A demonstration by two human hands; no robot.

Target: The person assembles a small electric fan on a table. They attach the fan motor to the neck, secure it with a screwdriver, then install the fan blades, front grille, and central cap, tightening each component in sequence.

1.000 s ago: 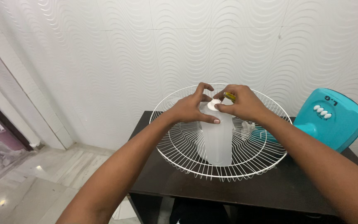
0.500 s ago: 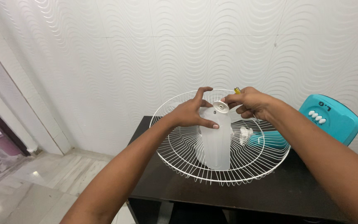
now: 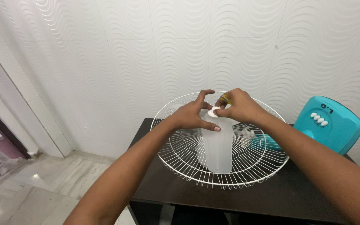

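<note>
Pinching the small white cap at the translucent blade hub's twelve o'clock, right hand should turn squarely while left hand, clasping the hub, braces it.

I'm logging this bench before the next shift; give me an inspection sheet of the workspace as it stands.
Surface: dark table, against a wall.
Job's things: translucent white fan blade hub upright inside a white wire fan guard; small white cap at its top.
Clutter: teal fan base with white buttons at the table's right; teal part behind the guard.
Hands: left hand steadies the hub's top; right hand pinches the cap, with a yellow item in its fingers.
Cables: nothing seen.
Surroundings: white wavy wall tiles, marble floor.
</note>
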